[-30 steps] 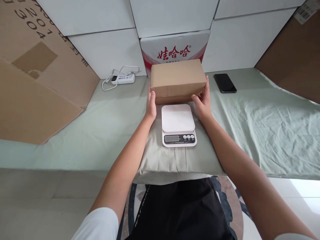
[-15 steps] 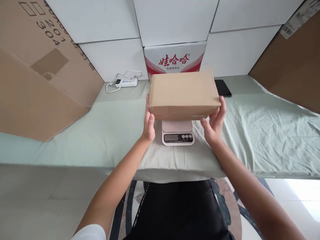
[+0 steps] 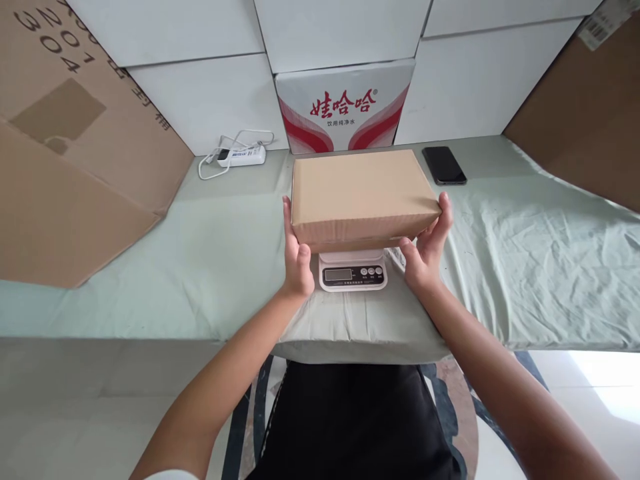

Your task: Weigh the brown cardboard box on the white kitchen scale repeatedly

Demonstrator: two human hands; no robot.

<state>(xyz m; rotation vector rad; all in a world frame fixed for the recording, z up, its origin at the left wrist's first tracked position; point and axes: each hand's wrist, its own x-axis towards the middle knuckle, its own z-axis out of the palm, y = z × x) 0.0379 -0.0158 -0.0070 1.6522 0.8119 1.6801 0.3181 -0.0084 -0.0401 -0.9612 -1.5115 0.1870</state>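
A plain brown cardboard box (image 3: 363,190) is held between my two hands, directly over a white digital kitchen scale (image 3: 353,285). My left hand (image 3: 299,260) grips the box's left end, thumb toward the near side. At the right end, my right hand (image 3: 429,243) holds the near corner, with its thumb at the lower edge. The scale's front panel with a grey display and several buttons shows below the box; its platform is mostly hidden. Whether the box touches the platform, I cannot tell.
A black phone (image 3: 444,165) lies right of the box on the pale green cloth (image 3: 240,267). Toward the back left sits a white power strip (image 3: 243,156) with a cable. Large cartons (image 3: 95,180) flank the table, and white boxes (image 3: 345,100) with red print stand behind.
The box has come slightly nearer and lower over the scale, both hands still on it. The phone is now fully uncovered. The camera view has shifted a little.
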